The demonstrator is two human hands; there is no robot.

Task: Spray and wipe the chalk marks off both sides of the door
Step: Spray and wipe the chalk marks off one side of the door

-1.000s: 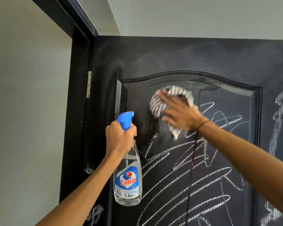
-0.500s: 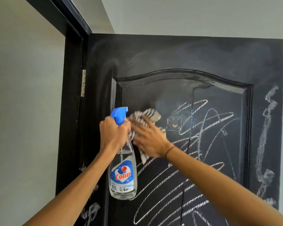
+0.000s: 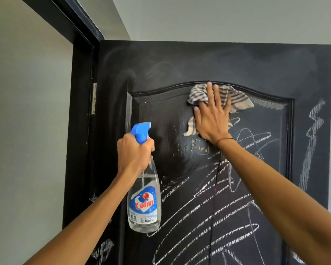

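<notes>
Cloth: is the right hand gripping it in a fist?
No: the right hand lies flat with straight fingers, pressing the cloth against the door at the top of the panel.

The door [image 3: 180, 64] looks like wood painted black — a fine grain shows in the panel, and the wiped part has a wet, slightly glossy shine, while the top is matt with a dusty haze. The chalk marks [image 3: 208, 203] are white, dry and rough. The cloth [image 3: 199, 94] is soft woven fabric with dark and pale stripes, wrinkled. The spray bottle [image 3: 144, 197] is clear smooth plastic with a glossy printed label, and its trigger head [image 3: 140, 131] is blue matt plastic. The hinge [image 3: 93, 98] seems metal — dull, a little worn.
</notes>
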